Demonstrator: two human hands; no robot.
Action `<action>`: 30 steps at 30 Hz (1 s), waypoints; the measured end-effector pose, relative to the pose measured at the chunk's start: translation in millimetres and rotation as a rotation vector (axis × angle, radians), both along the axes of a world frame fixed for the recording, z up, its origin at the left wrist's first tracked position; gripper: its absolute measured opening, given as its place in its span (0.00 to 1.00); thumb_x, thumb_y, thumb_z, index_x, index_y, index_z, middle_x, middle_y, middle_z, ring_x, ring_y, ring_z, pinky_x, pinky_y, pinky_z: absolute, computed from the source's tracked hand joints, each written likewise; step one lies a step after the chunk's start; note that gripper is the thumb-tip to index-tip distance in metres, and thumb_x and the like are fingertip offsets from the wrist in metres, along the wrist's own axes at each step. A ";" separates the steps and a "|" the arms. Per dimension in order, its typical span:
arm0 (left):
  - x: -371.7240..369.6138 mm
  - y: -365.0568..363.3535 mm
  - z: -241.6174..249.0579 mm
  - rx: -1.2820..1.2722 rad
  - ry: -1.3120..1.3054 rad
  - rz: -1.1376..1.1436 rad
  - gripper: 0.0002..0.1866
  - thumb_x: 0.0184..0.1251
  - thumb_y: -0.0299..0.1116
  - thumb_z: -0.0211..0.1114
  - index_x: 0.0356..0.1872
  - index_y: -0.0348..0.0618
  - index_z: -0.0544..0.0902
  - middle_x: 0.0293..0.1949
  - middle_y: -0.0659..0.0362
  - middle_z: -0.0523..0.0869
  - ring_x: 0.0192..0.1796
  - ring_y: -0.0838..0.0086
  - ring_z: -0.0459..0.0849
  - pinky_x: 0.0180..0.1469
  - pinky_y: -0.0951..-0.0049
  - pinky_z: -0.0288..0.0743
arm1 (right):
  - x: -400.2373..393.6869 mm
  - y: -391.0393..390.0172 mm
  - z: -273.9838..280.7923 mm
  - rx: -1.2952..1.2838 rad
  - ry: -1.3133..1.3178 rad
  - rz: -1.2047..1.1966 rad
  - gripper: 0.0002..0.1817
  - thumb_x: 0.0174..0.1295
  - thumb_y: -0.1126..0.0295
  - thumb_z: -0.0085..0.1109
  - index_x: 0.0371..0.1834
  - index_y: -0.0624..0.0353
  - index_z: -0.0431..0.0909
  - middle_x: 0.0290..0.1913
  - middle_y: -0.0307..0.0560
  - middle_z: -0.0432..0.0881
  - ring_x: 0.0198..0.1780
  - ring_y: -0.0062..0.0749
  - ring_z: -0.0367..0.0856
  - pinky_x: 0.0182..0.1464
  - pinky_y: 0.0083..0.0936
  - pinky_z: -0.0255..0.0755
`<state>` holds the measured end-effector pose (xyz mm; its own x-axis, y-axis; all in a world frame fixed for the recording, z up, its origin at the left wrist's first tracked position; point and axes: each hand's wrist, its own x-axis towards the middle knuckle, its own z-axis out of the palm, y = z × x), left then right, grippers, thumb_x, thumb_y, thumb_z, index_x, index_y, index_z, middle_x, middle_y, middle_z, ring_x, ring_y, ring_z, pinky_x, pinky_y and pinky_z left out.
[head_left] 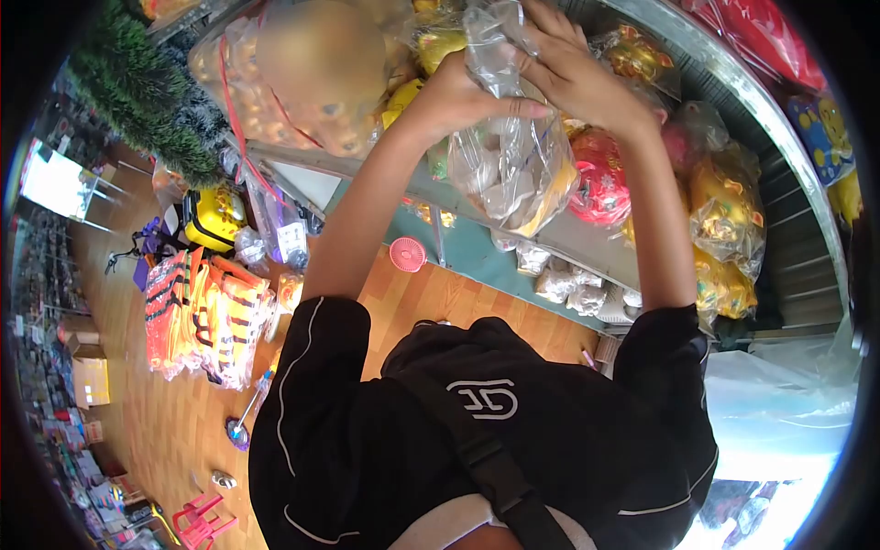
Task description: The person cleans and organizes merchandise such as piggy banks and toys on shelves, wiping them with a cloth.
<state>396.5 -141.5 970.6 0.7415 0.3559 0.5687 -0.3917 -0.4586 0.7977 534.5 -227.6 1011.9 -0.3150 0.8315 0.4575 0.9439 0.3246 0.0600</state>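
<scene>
My left hand (pixel 456 99) is wrapped round the gathered neck of a clear plastic bag (pixel 513 174), its thumb lying across the front. The bag hangs below the hand, with pale and yellow contents that I cannot make out through the glare. At the top of the bag my right hand (pixel 570 73) grips the loose plastic, fingers bent over it and partly hidden. Just behind the bag, on the shelf, are a red wrapped ornament (pixel 600 174) and gold figures in plastic (pixel 724 206).
A large bag of round golden items (pixel 321 82) stands on the shelf at left. Below are small wrapped white items (pixel 568 286) and a pink basket (pixel 407 255). Orange vests (pixel 206 316), a yellow case (pixel 213 218) and a pink stool (pixel 203 522) are on the floor.
</scene>
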 end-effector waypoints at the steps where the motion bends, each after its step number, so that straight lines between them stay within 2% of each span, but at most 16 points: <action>1: 5.3 2.2 -2.2 -0.002 0.002 -0.007 0.32 0.33 0.32 0.75 0.45 0.38 0.71 0.42 0.59 0.76 0.44 0.76 0.73 0.46 0.75 0.68 | -4.5 -0.9 11.7 -0.002 0.002 -0.007 0.30 0.60 0.62 0.43 0.64 0.48 0.44 0.66 0.52 0.39 0.66 0.48 0.37 0.63 0.38 0.41; 4: 21.3 7.4 -7.0 -0.104 -0.086 -0.001 0.26 0.35 0.33 0.74 0.39 0.38 0.74 0.34 0.61 0.79 0.36 0.75 0.76 0.40 0.75 0.71 | 2.3 6.2 21.5 -0.137 0.022 0.204 0.29 0.61 0.63 0.40 0.62 0.64 0.44 0.61 0.58 0.52 0.60 0.48 0.53 0.61 0.31 0.47; 7: 22.2 11.3 -1.4 0.063 -0.042 0.150 0.20 0.38 0.34 0.71 0.34 0.37 0.76 0.29 0.61 0.80 0.32 0.74 0.78 0.37 0.74 0.72 | 3.4 -7.3 32.3 -0.391 0.328 0.122 0.30 0.62 0.61 0.41 0.62 0.65 0.43 0.61 0.57 0.53 0.61 0.48 0.52 0.61 0.30 0.47; 9: 22.0 11.9 -0.7 0.149 -0.064 0.205 0.15 0.43 0.35 0.68 0.31 0.37 0.77 0.26 0.59 0.81 0.29 0.71 0.79 0.34 0.73 0.72 | 4.6 -22.1 25.4 -0.374 0.504 0.028 0.32 0.62 0.60 0.40 0.63 0.64 0.39 0.64 0.53 0.44 0.61 0.46 0.52 0.61 0.30 0.48; 11: 21.3 17.3 -5.7 0.256 -0.124 0.232 0.15 0.44 0.33 0.65 0.35 0.39 0.77 0.32 0.55 0.80 0.36 0.67 0.79 0.40 0.71 0.70 | 30.6 -28.6 -17.0 -0.053 0.820 0.092 0.34 0.54 0.57 0.52 0.60 0.62 0.52 0.61 0.54 0.55 0.62 0.39 0.54 0.60 0.31 0.51; 13: 28.8 16.8 -10.9 0.288 -0.130 0.175 0.17 0.45 0.32 0.64 0.38 0.41 0.76 0.39 0.54 0.76 0.43 0.65 0.74 0.45 0.70 0.66 | 18.0 -38.0 -43.0 -0.089 0.732 -0.008 0.46 0.46 0.50 0.58 0.61 0.67 0.47 0.60 0.58 0.56 0.62 0.43 0.53 0.60 0.34 0.51; 15: 40.3 8.8 -14.6 0.353 -0.117 0.035 0.20 0.45 0.30 0.62 0.44 0.43 0.73 0.51 0.53 0.67 0.56 0.63 0.64 0.56 0.69 0.57 | -1.8 -31.5 -65.8 -0.186 0.806 -0.055 0.47 0.38 0.56 0.67 0.58 0.69 0.52 0.57 0.56 0.61 0.58 0.39 0.60 0.58 0.30 0.54; 17: 44.5 1.9 -16.2 0.280 -0.114 -0.022 0.23 0.45 0.30 0.61 0.47 0.42 0.71 0.53 0.54 0.65 0.57 0.62 0.62 0.58 0.68 0.55 | -27.1 -30.1 -64.5 -0.273 0.893 -0.014 0.46 0.35 0.59 0.70 0.57 0.68 0.55 0.55 0.54 0.63 0.56 0.38 0.62 0.58 0.29 0.55; 19: 46.1 2.9 -16.9 0.600 -0.163 0.054 0.23 0.51 0.29 0.59 0.51 0.48 0.67 0.52 0.55 0.68 0.61 0.67 0.59 0.62 0.64 0.49 | -30.9 -24.4 -76.8 -0.076 0.913 0.069 0.42 0.33 0.64 0.72 0.54 0.67 0.60 0.51 0.52 0.68 0.53 0.34 0.65 0.56 0.28 0.56; 20: 39.9 3.0 -15.4 0.904 0.105 0.156 0.26 0.46 0.29 0.59 0.51 0.44 0.66 0.54 0.54 0.66 0.65 0.65 0.52 0.64 0.54 0.35 | -31.6 -20.4 -92.6 -0.039 0.902 0.048 0.37 0.39 0.65 0.67 0.54 0.65 0.61 0.50 0.51 0.68 0.52 0.32 0.65 0.56 0.26 0.57; 21: 34.7 -4.0 -4.2 0.902 0.108 0.154 0.26 0.46 0.29 0.59 0.51 0.44 0.66 0.54 0.54 0.66 0.65 0.65 0.52 0.64 0.54 0.35 | -33.6 -17.8 -98.5 -0.041 0.906 0.047 0.37 0.39 0.65 0.67 0.54 0.65 0.61 0.50 0.51 0.68 0.52 0.32 0.65 0.56 0.26 0.57; 23: 28.3 -16.0 14.8 1.256 0.485 0.275 0.29 0.43 0.34 0.59 0.51 0.39 0.65 0.55 0.53 0.66 0.65 0.65 0.51 0.63 0.46 0.30 | -40.3 -14.4 -107.2 -0.005 1.394 -0.007 0.34 0.44 0.64 0.63 0.55 0.67 0.60 0.50 0.50 0.68 0.53 0.29 0.65 0.55 0.25 0.57; 24: 32.0 -11.0 10.2 1.272 0.473 0.261 0.33 0.47 0.44 0.59 0.53 0.35 0.63 0.55 0.52 0.65 0.65 0.64 0.52 0.62 0.46 0.31 | -48.5 -16.1 -103.8 0.069 1.414 -0.116 0.29 0.51 0.66 0.56 0.54 0.69 0.60 0.51 0.50 0.67 0.54 0.28 0.63 0.54 0.24 0.58; 27: 26.6 -14.2 9.5 1.029 0.482 0.319 0.38 0.49 0.53 0.57 0.55 0.35 0.59 0.57 0.50 0.63 0.64 0.63 0.53 0.62 0.45 0.31 | -44.2 -10.4 -107.3 0.154 1.501 -0.058 0.22 0.54 0.69 0.50 0.51 0.70 0.63 0.51 0.52 0.68 0.56 0.27 0.61 0.55 0.24 0.58; 28: 21.9 -10.4 14.0 0.912 0.504 0.212 0.50 0.41 0.60 0.61 0.59 0.34 0.52 0.60 0.46 0.57 0.64 0.58 0.52 0.61 0.45 0.32 | -44.6 -11.5 -105.9 0.071 1.625 -0.080 0.20 0.58 0.65 0.46 0.50 0.68 0.66 0.53 0.53 0.66 0.57 0.28 0.59 0.57 0.27 0.56; 30: -6.3 -10.0 -2.3 0.827 0.395 0.323 0.54 0.36 0.61 0.63 0.60 0.34 0.49 0.60 0.45 0.55 0.64 0.56 0.51 0.61 0.45 0.32 | -44.8 -14.8 -93.4 0.067 1.606 -0.043 0.20 0.58 0.63 0.47 0.49 0.68 0.66 0.49 0.51 0.70 0.54 0.30 0.63 0.56 0.26 0.56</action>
<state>390.2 -151.5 968.3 0.8695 0.1758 0.4615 0.0785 -0.9718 0.2222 489.7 -242.4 918.4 0.5252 0.7926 0.3097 0.0492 0.3351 -0.9409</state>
